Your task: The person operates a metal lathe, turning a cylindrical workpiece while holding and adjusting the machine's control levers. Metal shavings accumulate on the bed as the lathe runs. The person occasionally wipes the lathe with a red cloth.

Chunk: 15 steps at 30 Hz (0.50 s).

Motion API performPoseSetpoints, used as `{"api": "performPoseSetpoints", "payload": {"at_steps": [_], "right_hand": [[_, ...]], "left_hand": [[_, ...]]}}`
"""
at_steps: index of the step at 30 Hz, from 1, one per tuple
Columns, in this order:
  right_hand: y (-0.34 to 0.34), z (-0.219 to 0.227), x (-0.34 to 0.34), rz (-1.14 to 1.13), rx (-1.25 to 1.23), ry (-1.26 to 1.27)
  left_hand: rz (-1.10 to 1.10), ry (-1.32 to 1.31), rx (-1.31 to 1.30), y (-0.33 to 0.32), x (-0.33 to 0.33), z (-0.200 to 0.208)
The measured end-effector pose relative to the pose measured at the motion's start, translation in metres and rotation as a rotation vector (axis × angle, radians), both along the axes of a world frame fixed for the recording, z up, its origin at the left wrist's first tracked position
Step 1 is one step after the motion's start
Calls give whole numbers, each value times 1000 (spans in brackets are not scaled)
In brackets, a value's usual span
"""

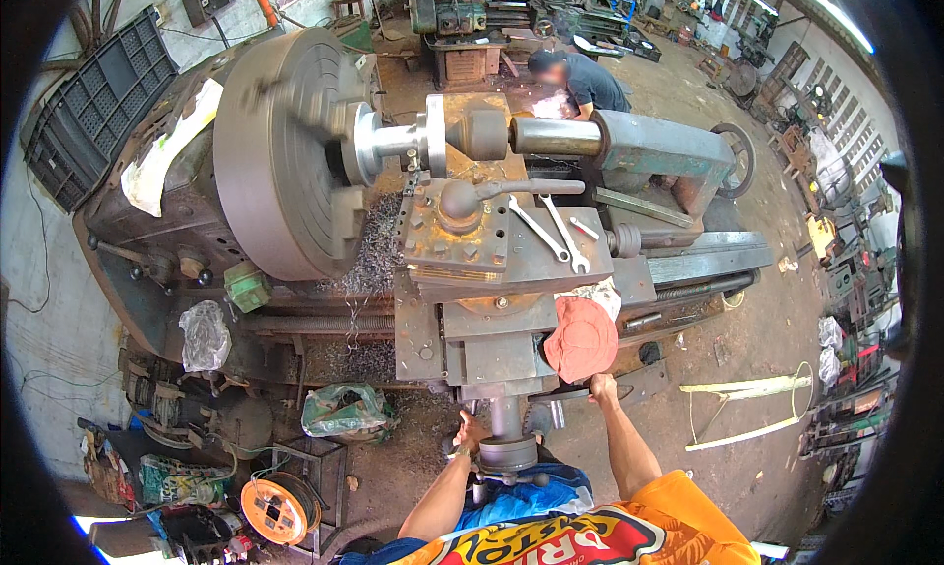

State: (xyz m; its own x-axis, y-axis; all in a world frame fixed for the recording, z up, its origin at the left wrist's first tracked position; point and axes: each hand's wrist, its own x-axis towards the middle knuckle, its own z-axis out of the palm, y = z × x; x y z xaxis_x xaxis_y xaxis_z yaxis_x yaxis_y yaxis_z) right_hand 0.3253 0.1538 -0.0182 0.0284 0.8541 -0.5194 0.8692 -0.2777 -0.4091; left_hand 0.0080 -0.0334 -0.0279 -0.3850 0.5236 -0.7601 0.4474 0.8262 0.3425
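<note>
A large lathe stands before me, its chuck point(285, 157) blurred by spinning. A shiny flanged metal workpiece point(393, 140) reaches from the chuck toward the tailstock point(659, 147). My left hand point(470, 433) is closed at the left edge of the cross-slide handwheel point(508, 454), below the carriage. Just under a folded red cloth point(581, 339), my right hand point(602, 389) is closed at the carriage's right front; what it grips is hidden. The toolpost point(457, 233) carries a long clamping lever point(531, 186). Two spanners point(556, 233) lie on the slide to its right.
Metal chips point(369, 260) cover the bed beside the chuck. Below the headstock are a plastic bag point(205, 336), a green sack point(346, 412) and an orange cable reel point(274, 512). Another person point(585, 81) bends down behind the tailstock. A pale frame point(747, 386) lies on the floor to the right.
</note>
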Motion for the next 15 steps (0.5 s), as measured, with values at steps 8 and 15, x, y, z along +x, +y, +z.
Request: {"api": "performPoseSetpoints", "payload": {"at_steps": [8, 15], "right_hand": [[-2, 20, -11, -316, -46, 89], [-2, 39, -17, -308, -106, 123]], "left_hand": [[-113, -85, -98, -6, -6, -52], [-215, -93, -92, 1, -5, -33]]}}
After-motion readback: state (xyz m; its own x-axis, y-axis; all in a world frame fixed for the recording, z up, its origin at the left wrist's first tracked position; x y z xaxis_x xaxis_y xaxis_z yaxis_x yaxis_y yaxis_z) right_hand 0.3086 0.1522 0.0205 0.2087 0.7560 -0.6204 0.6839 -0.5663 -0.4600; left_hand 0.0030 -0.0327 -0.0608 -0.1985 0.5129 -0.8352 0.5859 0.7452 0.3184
